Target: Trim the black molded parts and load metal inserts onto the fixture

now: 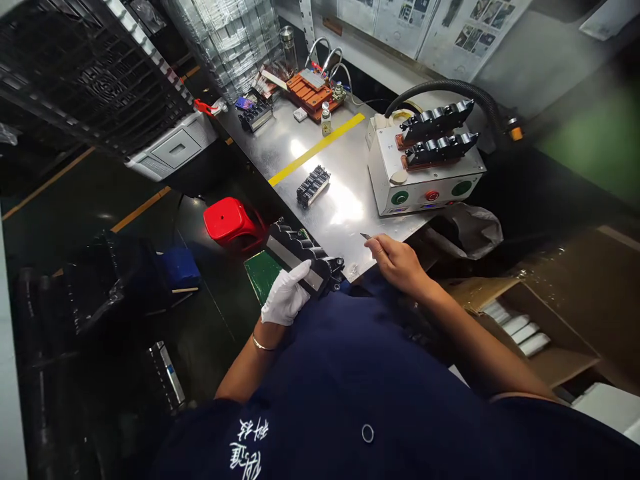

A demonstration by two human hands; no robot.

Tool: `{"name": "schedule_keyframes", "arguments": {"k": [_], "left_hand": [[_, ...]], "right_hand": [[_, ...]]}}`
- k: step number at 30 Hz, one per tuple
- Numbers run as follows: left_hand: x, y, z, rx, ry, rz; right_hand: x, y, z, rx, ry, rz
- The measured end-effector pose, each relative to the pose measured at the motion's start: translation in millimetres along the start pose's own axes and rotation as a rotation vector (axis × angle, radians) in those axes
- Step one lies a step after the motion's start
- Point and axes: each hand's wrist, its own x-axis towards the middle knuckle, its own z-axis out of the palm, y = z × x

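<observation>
My left hand (285, 297), in a white glove, grips one end of a long black moulded plastic part (295, 248) with a flat grey strip along its face and rounded ribs on its far side. The part is tilted in front of my body, just off the table's near corner. My bare right hand (399, 264) is closed around a small knife (365, 236), whose short dark blade points left, apart from the part. Most of the knife's handle is hidden by my fingers. A similar black part (313, 186) lies on the metal table (280, 150).
A white control box (417, 190) with buttons carries two black parts on brown fixtures at the right. Farther back are an orange fixture (313, 93) with hoses, a small bottle (326, 120) and another black part (256, 116). A red stool (230, 220) stands left; an open carton (565, 363) sits right.
</observation>
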Motion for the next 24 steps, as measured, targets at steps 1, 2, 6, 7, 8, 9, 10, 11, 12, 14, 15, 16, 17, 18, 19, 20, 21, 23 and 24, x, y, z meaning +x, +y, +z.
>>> {"name": "schedule_keyframes", "arguments": {"k": [1,2,6,7,8,9,10,11,12,14,15,16,17,18,19,20,21,23,24], "left_hand": [[-1.1,1.0,-3.5,0.027,-0.015,-0.006],[-2.3,1.3,-6.0,0.055,-0.031,-0.011],[-8.2,-1.4,-5.1,0.136,-0.122,-0.019],[-9.5,-2.5,-3.4,0.141,-0.146,-0.023],[-10.5,-3.6,-1.6,0.138,-0.167,-0.027],[-11.3,-4.6,-0.1,0.13,-0.18,-0.031],[-11.8,-5.6,1.1,0.117,-0.185,-0.033],[-12.1,-6.4,2.0,0.103,-0.183,-0.034],[-12.2,-7.1,2.6,0.087,-0.174,-0.035],[-12.5,-8.2,3.5,0.055,-0.134,-0.046],[-12.6,-8.6,4.1,0.04,-0.106,-0.056],[-12.8,-8.8,5.0,0.027,-0.079,-0.067],[-13.0,-8.8,6.1,0.014,-0.054,-0.077],[-13.2,-8.7,7.5,0.001,-0.038,-0.086],[-13.4,-8.4,9.1,-0.014,-0.031,-0.092],[-13.6,-8.1,10.7,-0.03,-0.027,-0.094],[-13.6,-7.7,12.2,-0.049,-0.02,-0.093],[-13.6,-7.2,14.9,-0.092,0.006,-0.094],[-13.6,-7.2,15.8,-0.112,0.021,-0.096]], "right_hand": [[-0.5,-5.1,-3.4,0.033,-0.036,-0.082],[-1.0,-11.8,-6.5,0.067,-0.079,-0.186],[-1.5,-38.0,-11.9,0.083,-0.186,-0.56],[-0.9,-41.0,-11.4,0.078,-0.186,-0.605],[-0.2,-42.3,-10.4,0.075,-0.176,-0.629],[0.5,-42.0,-9.1,0.074,-0.161,-0.639],[1.1,-40.7,-7.7,0.071,-0.138,-0.638],[1.7,-38.9,-6.2,0.069,-0.112,-0.631],[2.2,-37.1,-4.8,0.064,-0.089,-0.621],[3.0,-34.6,-2.3,0.051,-0.07,-0.612],[3.3,-34.3,-1.2,0.042,-0.072,-0.617],[3.6,-34.6,-0.2,0.03,-0.073,-0.623],[3.8,-35.3,0.8,0.019,-0.064,-0.626],[4.1,-36.2,1.6,0.012,-0.04,-0.623],[4.4,-37.2,2.4,0.01,-0.005,-0.613],[4.6,-38.1,3.2,0.009,0.032,-0.599],[4.8,-38.8,3.9,0.007,0.06,-0.585],[5.1,-39.5,5.1,-0.005,0.069,-0.575],[5.1,-39.5,5.5,-0.014,0.062,-0.576]]}}
